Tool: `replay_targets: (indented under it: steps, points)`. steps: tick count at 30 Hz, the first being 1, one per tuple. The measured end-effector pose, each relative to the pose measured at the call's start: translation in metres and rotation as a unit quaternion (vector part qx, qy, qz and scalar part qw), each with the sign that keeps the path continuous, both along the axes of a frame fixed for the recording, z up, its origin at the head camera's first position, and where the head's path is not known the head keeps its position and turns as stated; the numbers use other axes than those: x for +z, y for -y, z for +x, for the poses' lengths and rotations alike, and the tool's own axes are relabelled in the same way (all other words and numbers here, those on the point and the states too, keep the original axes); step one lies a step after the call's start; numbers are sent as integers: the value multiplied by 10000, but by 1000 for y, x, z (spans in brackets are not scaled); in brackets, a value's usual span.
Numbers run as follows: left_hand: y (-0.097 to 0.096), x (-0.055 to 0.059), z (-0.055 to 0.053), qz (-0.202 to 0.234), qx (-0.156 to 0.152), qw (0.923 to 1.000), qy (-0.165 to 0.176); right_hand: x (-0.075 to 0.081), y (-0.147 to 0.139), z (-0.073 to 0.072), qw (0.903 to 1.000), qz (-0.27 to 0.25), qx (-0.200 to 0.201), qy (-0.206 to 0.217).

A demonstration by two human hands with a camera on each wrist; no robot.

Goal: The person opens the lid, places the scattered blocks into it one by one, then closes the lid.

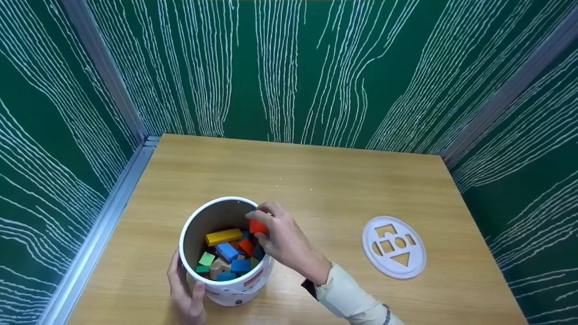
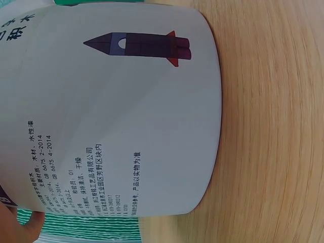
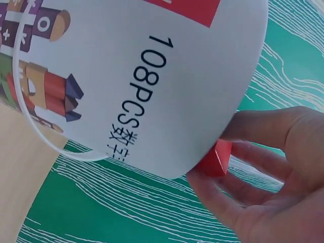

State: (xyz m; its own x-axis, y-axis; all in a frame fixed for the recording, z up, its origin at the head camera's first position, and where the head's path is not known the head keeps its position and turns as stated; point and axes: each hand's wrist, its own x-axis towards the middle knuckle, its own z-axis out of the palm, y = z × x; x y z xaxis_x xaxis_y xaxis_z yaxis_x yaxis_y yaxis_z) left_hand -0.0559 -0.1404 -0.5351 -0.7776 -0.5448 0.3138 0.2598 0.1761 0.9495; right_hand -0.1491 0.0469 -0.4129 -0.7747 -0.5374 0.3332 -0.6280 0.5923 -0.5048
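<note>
A white bucket (image 1: 239, 292) of coloured building blocks stands on the table at the left front in the head view. At its left side my left hand (image 1: 184, 291) holds the wall, the thumb on the near side below the rim. My right hand (image 1: 291, 241) is at the right rim, pinching a red block (image 1: 256, 226) between thumb and fingers. In the right wrist view the same red block (image 3: 220, 159) shows between the fingers, partly hidden by the bucket wall. Inside the bucket lie a yellow block (image 1: 224, 236), a blue block (image 1: 226, 251) and several others.
A round white lid (image 1: 380, 262) with shape cut-outs lies on the wooden table (image 1: 316, 180), right of the bucket. Green walls (image 1: 246, 90) with white lines enclose the table at the back and sides. A thin handle (image 3: 76, 154) hangs along the bucket.
</note>
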Motion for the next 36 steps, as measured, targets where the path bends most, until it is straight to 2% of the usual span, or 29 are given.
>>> replay_targets:
  steps: [10,16,21,27,36]
  points:
    - [-1,-2,-1,11,59,10000,-59,-5,5,3,9982,-105,589,33]
    - [0,-4,-1,-13,62,9998,-200,-5,1,8,9964,-317,716,-319]
    - [0,-3,-2,63,114,9999,-50,-3,-9,12,9964,-624,444,-376]
    - [0,-4,-2,106,164,9998,-86,-7,-24,15,9943,-994,31,-374]
    - [0,-5,-2,-83,97,9995,-280,-29,-52,19,9851,-1393,-882,-496]
